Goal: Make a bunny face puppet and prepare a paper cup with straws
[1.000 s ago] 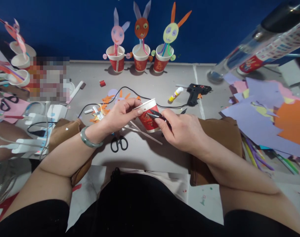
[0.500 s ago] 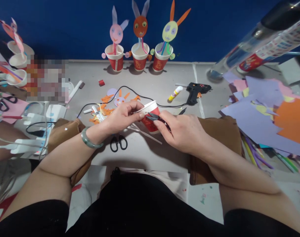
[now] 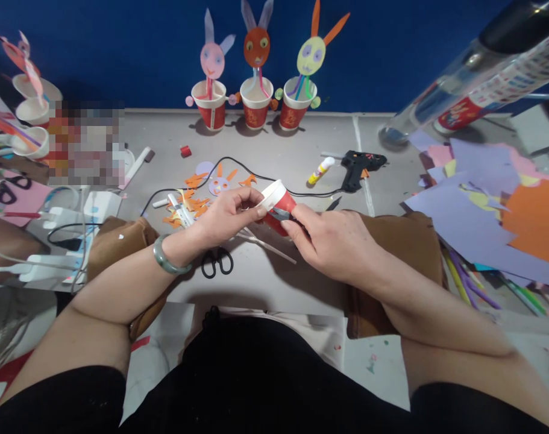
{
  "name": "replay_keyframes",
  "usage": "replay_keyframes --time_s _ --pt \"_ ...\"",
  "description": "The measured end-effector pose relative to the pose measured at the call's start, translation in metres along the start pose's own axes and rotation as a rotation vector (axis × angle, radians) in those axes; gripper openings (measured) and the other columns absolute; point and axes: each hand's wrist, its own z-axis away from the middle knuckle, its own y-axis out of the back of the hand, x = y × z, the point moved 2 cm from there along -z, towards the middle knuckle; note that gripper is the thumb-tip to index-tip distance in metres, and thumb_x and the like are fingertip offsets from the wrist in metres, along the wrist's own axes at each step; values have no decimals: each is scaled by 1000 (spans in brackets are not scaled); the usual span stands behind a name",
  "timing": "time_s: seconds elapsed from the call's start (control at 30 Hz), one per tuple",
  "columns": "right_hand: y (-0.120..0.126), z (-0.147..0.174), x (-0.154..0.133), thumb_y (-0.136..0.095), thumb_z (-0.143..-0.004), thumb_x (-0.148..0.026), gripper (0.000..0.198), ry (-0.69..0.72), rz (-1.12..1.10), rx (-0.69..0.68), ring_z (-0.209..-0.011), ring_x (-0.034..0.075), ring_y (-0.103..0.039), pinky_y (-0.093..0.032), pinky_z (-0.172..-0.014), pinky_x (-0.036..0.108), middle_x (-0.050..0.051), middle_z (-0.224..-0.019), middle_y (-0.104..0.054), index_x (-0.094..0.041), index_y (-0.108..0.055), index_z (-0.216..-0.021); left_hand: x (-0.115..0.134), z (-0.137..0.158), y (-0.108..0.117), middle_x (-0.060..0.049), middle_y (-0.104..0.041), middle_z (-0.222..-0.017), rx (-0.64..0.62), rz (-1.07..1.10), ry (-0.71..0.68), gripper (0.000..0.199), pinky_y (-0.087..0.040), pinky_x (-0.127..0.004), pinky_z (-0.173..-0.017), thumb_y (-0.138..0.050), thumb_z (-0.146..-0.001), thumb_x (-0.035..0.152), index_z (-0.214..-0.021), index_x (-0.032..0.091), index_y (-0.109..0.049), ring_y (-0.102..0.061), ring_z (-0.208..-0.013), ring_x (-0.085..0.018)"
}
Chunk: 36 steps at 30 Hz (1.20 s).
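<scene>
My left hand, with a jade-coloured bangle at the wrist, grips a red and white paper cup by its rim, thumb outside. The cup is tilted, its mouth toward the upper left. In my right hand is a dark grey pointed tool, its tip against the cup's side just below the rim. My fingers cover its handle, so its exact kind is hard to make out. Below the cup lie thin white sticks and black-handled scissors.
A black glue gun and a yellow glue stick lie beyond my hands. Three paper-cup rabbits stand along the back. Coloured paper is piled at right. Orange scraps and a black cable lie nearby.
The cup has tipped further, its rim turning up and leftward. The tool's tip now lies flatter against the cup's side; both hands have barely shifted.
</scene>
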Motion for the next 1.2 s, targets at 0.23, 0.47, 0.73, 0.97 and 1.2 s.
replay_keyframes --time_s 0.23,0.47,0.73,0.97,1.2 --pt "0 -1 1 -26 -104 -43 52 6 -14 10 -57 19 -53 -18 -59 32 9 -73 -72 -15 -67 -118 -1 0 1 -5 -68 -83 -13 19 31 37 -51 -26 -69 -76 -86 49 -90 14 -68 -63 -75 -13" --pt "-3 -1 0 -25 -104 -45 53 8 -1 50 -56 19 -53 -17 -58 32 7 -70 -71 -15 -67 -116 1 1 1 -4 -69 -83 -37 75 70 38 -51 -25 -71 -75 -86 51 -91 14 -68 -63 -76 -13" --pt "-5 -1 0 -25 -105 -45 52 1 13 63 -56 19 -54 -17 -57 31 7 -72 -73 -16 -67 -118 1 2 0 -4 -69 -85 -35 128 96 39 -51 -25 -72 -77 -85 51 -91 14 -68 -63 -77 -13" --pt "-8 -1 0 -24 -105 -45 54 5 11 83 -56 18 -55 -18 -58 32 7 -72 -73 -16 -66 -121 2 2 0 -4 -68 -84 -36 144 69 36 -51 -26 -73 -75 -87 48 -91 14 -67 -62 -77 -12" --pt "-9 -1 -2 -22 -106 -45 55 0 34 85 -56 18 -56 -17 -57 32 8 -75 -75 -15 -66 -120 4 2 0 -3 -66 -82 -28 114 34 33 -51 -26 -74 -73 -89 46 -90 15 -66 -61 -76 -12"
